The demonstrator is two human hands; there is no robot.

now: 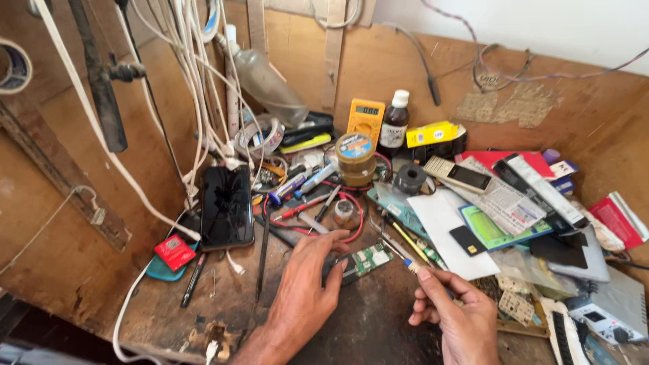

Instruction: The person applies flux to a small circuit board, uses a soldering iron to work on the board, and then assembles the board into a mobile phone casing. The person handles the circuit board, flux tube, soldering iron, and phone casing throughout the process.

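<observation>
Here, left hand [305, 287] laid palm-down and spread flat on the dark worktop [368, 331], fingers loose, gripping nothing; fingertips resting against the near end of a small green circuit board [366, 258] just ahead and to its right. Right hand [454, 316] curled closed around a thin tool with a blue-and-white tip [411, 265], tip poking up past thumb and forefinger, pointing toward the board and just short of it. Beyond the left hand: cracked black phone [226, 206] lying face up, a red packet [174, 252] to the far left of it, black pen [193, 280] nearer the edge. Ahead of the left fingers, red wire [354, 220] looping around screwdrivers and a small round tin [344, 211]. Farther back, round jar with blue-and-orange lid [355, 158], yellow multimeter [366, 119], dark bottle with white cap [395, 120]. Beyond the right hand, yellow-handled tool [411, 242] beside a white sheet of paper [443, 226], then a heap of phones, cards and packets off to the right. White cables [193, 81] hanging down the wooden back wall, above the phone.
</observation>
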